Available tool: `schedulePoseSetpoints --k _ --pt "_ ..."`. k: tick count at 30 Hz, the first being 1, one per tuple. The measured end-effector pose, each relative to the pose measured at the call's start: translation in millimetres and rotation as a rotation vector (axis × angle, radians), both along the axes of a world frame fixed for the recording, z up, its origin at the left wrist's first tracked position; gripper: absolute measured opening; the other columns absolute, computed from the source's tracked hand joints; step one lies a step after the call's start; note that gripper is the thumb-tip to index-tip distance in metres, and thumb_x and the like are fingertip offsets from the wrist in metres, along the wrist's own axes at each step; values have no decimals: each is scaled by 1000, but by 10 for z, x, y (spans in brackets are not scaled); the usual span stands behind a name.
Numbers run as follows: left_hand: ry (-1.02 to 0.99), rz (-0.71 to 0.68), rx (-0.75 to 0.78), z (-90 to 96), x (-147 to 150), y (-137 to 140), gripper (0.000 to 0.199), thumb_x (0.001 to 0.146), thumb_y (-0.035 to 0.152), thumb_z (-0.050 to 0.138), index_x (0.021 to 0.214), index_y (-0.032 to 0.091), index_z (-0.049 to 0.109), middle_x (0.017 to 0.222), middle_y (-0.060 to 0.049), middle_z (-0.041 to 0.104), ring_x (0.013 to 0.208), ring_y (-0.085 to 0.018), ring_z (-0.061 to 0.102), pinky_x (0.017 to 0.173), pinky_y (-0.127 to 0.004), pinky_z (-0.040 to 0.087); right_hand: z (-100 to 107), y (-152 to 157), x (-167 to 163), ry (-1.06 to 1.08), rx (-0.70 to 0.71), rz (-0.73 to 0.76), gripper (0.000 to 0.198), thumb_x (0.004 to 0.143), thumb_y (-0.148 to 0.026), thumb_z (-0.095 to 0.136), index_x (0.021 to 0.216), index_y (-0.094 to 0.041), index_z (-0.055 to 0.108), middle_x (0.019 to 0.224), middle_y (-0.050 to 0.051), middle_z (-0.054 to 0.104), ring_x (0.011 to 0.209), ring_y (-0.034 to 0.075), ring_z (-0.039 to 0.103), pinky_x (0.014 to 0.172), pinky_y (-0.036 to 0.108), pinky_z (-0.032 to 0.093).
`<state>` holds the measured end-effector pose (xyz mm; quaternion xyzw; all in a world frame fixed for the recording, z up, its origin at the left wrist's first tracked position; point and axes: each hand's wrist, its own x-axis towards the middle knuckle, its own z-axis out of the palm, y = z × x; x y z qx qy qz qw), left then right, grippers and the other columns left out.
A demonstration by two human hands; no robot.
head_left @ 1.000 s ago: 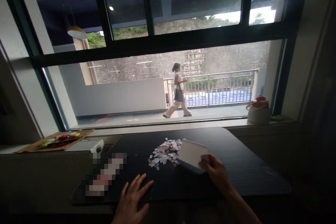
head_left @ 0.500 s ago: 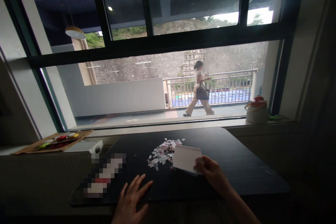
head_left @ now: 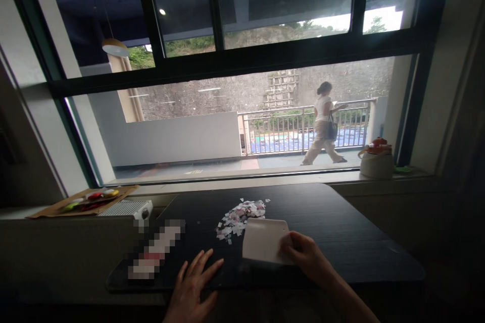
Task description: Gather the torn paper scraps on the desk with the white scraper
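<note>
My right hand [head_left: 305, 255] grips the right edge of a white, flat scraper [head_left: 263, 242] with rounded corners and a small hole near one corner. The scraper is tilted over the dark table [head_left: 322, 222], just in front of a heap of small paper scraps [head_left: 240, 217], and hides part of the heap's near side. Whether its lower edge touches the table, I cannot tell. My left hand [head_left: 195, 282] lies with fingers spread at the table's near edge, left of the scraper, and holds nothing.
A blurred-out long item [head_left: 157, 250] lies on the table's left part. Left of the table, a brown sheet with colourful pieces [head_left: 89, 201] rests by a white vented box [head_left: 127, 210]. A white jug [head_left: 376, 161] stands on the windowsill. Outside the window a person [head_left: 324, 121] walks past a railing.
My right hand has drawn the scraper slightly toward me and left, away from the paper heap. My left hand stays at the near edge. Outside, the person has walked to the right.
</note>
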<state>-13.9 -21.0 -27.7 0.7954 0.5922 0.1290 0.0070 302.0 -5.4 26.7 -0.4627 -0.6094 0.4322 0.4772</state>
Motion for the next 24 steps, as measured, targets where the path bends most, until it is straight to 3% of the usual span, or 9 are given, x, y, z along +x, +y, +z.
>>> schedulePoseSetpoints --k 6,10,18,24 --pt "-25 5 -27 32 19 -26 59 74 23 51 130 39 42 146 0 34 136 -28 26 107 -58 18 -82 69 110 -86 -76 -145 17 66 -27 57 75 -14 64 68 3 69 65 20 62 55 26 45" --pt "-32 6 -25 30 19 -24 58 74 24 50 130 39 42 147 0 34 136 -28 25 107 -58 18 -76 29 73 -135 -127 -88 18 66 -28 56 74 -14 65 69 3 69 66 20 63 54 26 44" --pt "-18 22 -88 246 96 -112 58 74 23 49 130 38 43 146 -1 35 135 -27 26 107 -57 20 -59 -49 -10 29 -123 -1 28 66 -31 60 85 -11 66 81 7 72 77 25 66 66 32 50" --pt "-41 -9 -17 89 33 -49 56 75 28 51 130 38 44 146 -1 35 135 -29 27 106 -58 20 -68 -37 -39 32 -142 5 27 65 -30 61 86 -13 66 82 6 74 79 25 67 67 32 52"
